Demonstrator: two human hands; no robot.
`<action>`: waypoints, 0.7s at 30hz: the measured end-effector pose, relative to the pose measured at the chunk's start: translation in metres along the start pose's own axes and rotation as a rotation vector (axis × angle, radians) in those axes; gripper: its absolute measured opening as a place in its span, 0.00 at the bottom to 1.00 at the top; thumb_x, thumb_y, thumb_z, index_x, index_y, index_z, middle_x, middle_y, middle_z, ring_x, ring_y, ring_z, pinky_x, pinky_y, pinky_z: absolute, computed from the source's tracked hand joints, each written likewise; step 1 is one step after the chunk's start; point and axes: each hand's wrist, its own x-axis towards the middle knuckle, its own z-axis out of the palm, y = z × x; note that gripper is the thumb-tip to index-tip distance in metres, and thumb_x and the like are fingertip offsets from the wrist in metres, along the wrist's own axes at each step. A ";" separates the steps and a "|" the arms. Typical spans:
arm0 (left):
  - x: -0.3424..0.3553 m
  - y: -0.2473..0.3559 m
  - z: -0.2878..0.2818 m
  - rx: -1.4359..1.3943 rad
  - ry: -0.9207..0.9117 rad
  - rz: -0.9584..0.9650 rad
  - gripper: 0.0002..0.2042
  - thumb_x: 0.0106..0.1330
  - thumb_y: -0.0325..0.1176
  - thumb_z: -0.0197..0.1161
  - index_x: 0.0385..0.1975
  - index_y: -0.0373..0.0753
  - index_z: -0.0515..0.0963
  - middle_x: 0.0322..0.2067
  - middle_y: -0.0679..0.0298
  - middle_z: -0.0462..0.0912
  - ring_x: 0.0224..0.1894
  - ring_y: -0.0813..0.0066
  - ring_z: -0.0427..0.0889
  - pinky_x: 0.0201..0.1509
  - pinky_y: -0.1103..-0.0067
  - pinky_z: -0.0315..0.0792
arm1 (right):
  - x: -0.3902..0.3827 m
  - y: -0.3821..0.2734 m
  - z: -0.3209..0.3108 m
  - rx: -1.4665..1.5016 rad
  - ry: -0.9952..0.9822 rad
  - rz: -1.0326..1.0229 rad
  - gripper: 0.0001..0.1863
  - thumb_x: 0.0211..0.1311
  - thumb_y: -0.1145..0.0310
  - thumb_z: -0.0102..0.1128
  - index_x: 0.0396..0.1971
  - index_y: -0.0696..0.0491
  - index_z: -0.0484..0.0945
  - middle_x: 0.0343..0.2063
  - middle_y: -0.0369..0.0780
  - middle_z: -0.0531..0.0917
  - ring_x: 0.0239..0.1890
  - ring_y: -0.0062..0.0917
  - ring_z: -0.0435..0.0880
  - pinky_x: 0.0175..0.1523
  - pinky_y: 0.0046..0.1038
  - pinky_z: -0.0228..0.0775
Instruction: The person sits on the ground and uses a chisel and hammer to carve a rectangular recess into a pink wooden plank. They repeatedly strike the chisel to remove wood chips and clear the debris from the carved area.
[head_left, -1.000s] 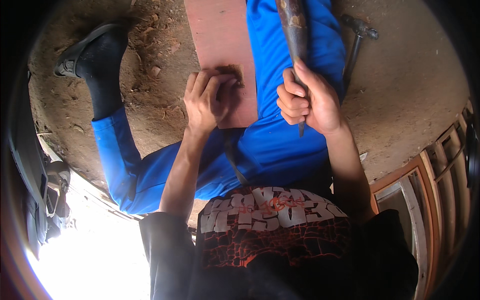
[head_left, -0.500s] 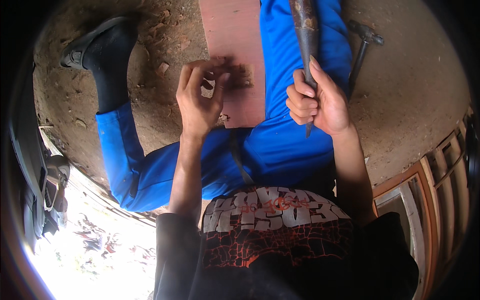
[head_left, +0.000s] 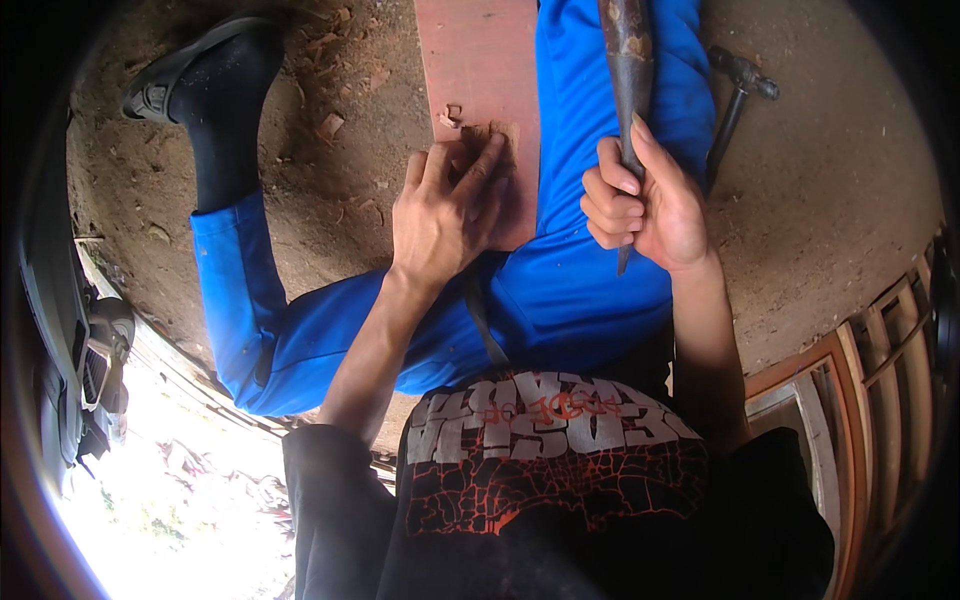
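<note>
The pink-red board [head_left: 478,50] lies between the person's legs, its right edge along the right leg [head_left: 570,90]. Looks stiff, moderate weight, not slippery; the recess [head_left: 480,132] in it probably has rough, splintery edges. I'd hold it by the long edges, clear of the cut. Curled shaving [head_left: 451,116] sits near the board's left edge: near weightless, brittle, fingertip pinch only. Right of the board, over the right leg: chisel-like tool [head_left: 630,85]. Likely heavy for its size, rigid, a bit slick; grab the shaft, keep off the tip.

Poses: left hand [head_left: 435,220] is over the board's left edge, back up, fingers bent, index reaching to the recess; can't tell if anything's pinched underneath. Right hand [head_left: 650,200], right of the board, is wrapped round the tool's lower shaft, thumb laid along it, tip toward the torso. Hammer [head_left: 741,76] lies farther right of the board, past the leg.
</note>
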 end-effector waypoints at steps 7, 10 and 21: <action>0.011 0.003 -0.008 -0.156 -0.030 -0.076 0.16 0.56 0.30 0.66 0.46 0.41 0.83 0.38 0.58 0.78 0.39 0.58 0.81 0.41 0.66 0.79 | 0.000 0.001 0.000 0.003 -0.003 0.004 0.26 0.79 0.46 0.36 0.22 0.47 0.59 0.15 0.29 0.57 0.15 0.13 0.53 0.20 0.19 0.47; 0.019 0.004 -0.014 -0.170 -0.080 -0.115 0.14 0.55 0.29 0.66 0.43 0.40 0.84 0.38 0.59 0.79 0.40 0.57 0.82 0.43 0.66 0.80 | 0.001 0.001 -0.001 0.004 -0.005 -0.005 0.26 0.79 0.45 0.35 0.21 0.47 0.59 0.14 0.28 0.57 0.15 0.13 0.53 0.20 0.19 0.47; 0.027 0.001 -0.017 -0.214 -0.096 -0.075 0.12 0.57 0.29 0.65 0.41 0.40 0.82 0.39 0.58 0.81 0.38 0.56 0.83 0.41 0.68 0.80 | 0.001 0.000 0.002 -0.065 0.042 -0.010 0.29 0.78 0.40 0.25 0.20 0.45 0.57 0.12 0.28 0.54 0.13 0.13 0.47 0.17 0.20 0.40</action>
